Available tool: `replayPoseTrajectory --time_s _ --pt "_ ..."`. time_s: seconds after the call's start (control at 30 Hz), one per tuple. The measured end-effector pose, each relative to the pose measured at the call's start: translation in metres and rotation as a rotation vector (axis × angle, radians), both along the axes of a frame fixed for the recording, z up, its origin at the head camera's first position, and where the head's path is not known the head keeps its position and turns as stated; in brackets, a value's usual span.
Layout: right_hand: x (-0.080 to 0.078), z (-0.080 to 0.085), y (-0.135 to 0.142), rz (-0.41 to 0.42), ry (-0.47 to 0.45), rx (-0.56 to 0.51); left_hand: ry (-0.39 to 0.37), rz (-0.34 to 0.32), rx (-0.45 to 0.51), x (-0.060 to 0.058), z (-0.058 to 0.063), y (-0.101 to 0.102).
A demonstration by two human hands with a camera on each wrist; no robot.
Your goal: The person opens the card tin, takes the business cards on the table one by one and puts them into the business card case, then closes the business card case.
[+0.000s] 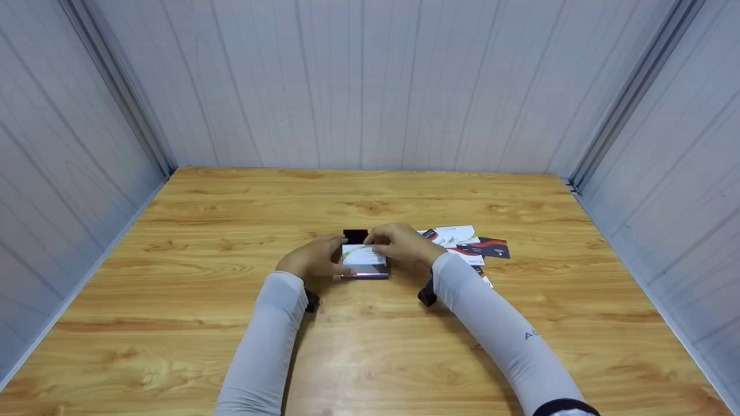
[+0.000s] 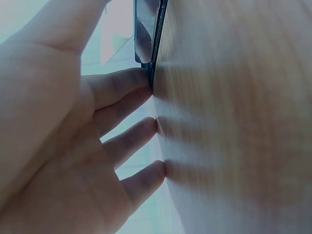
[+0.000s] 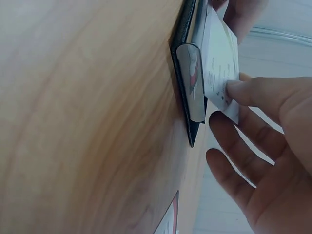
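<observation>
A business card case (image 1: 370, 276), black outside with a shiny metal tray (image 3: 193, 83), lies on the table with its black lid flap (image 1: 355, 236) opened toward the back. My left hand (image 1: 312, 258) steadies it from the left, thumb at the near corner and index finger (image 2: 119, 85) against its edge. The other left fingertips rest on the table. From the right, my right hand (image 1: 407, 242) pinches a white business card (image 3: 220, 66) between thumb and index finger. That card, with a green curve printed on it, lies tilted over the metal tray.
Right of the case, several loose business cards (image 1: 457, 236) lie spread and overlapping, white ones among dark ones with red stripes (image 1: 491, 248). The wooden table (image 1: 173, 312) is bordered by pale panel walls (image 1: 358, 86) at the back and sides.
</observation>
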State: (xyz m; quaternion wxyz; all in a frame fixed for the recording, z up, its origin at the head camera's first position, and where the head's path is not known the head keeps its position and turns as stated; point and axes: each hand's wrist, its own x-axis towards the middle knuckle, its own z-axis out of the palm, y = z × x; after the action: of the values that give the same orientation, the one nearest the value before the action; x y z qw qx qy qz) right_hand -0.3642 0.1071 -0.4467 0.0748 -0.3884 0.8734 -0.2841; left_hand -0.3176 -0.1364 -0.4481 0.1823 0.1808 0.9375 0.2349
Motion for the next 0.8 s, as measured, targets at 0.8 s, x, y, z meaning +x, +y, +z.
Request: replayPoseTrajectory --time_s 0.8 --pt "0.011 0.001 -0.006 0.038 -0.032 0.162 -0.003 0.012 0.018 0.001 -0.001 -0.002"
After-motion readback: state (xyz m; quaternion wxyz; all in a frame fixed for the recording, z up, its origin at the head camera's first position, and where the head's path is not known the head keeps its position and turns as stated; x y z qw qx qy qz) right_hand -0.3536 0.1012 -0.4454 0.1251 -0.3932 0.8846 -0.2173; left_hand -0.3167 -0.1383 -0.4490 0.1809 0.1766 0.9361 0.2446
